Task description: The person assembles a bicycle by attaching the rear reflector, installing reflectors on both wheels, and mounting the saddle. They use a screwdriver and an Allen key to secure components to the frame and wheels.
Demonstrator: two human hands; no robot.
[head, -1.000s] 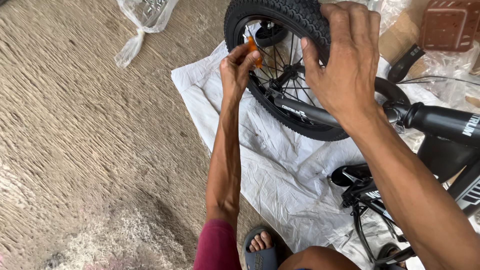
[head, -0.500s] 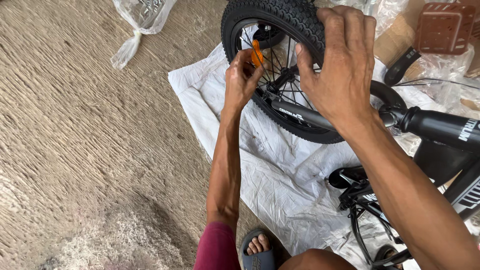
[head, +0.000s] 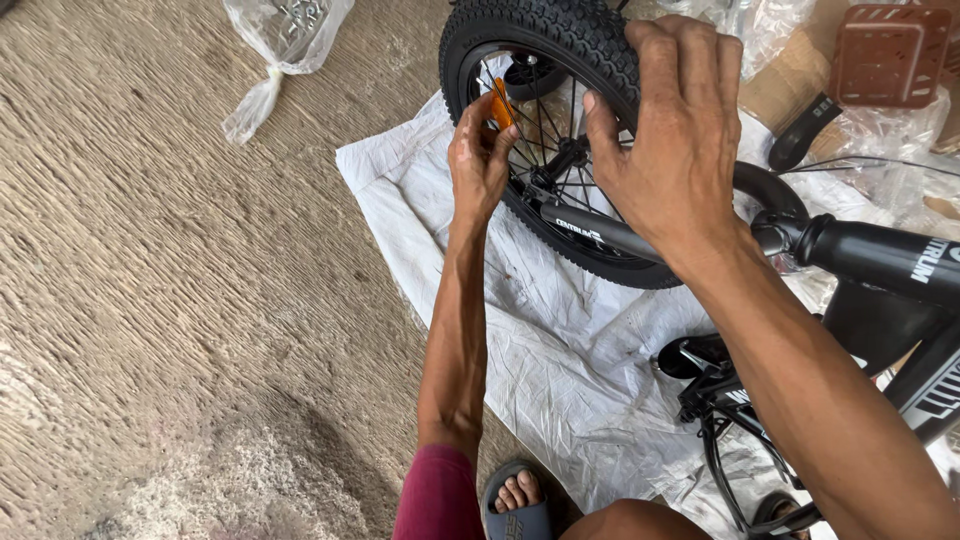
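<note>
A small black bicycle wheel [head: 520, 35] with a knobby tyre lies over a white sheet [head: 560, 350]. My left hand [head: 478, 160] pinches an orange reflector [head: 501, 103] against the spokes on the wheel's left side. My right hand [head: 675, 140] grips the tyre's top right, thumb reaching towards the hub. The black fork leg [head: 600, 230] runs under my right wrist to the black bicycle frame [head: 880, 260] at the right.
A knotted clear plastic bag [head: 280, 40] with small metal parts lies on the concrete floor at the top left. A brown plastic basket [head: 888, 55] and plastic wrapping sit at the top right. My sandalled foot [head: 515, 505] is at the bottom.
The view has shifted slightly. My left hand has moved a little deeper among the spokes with the orange reflector. My right hand stays on the tyre.
</note>
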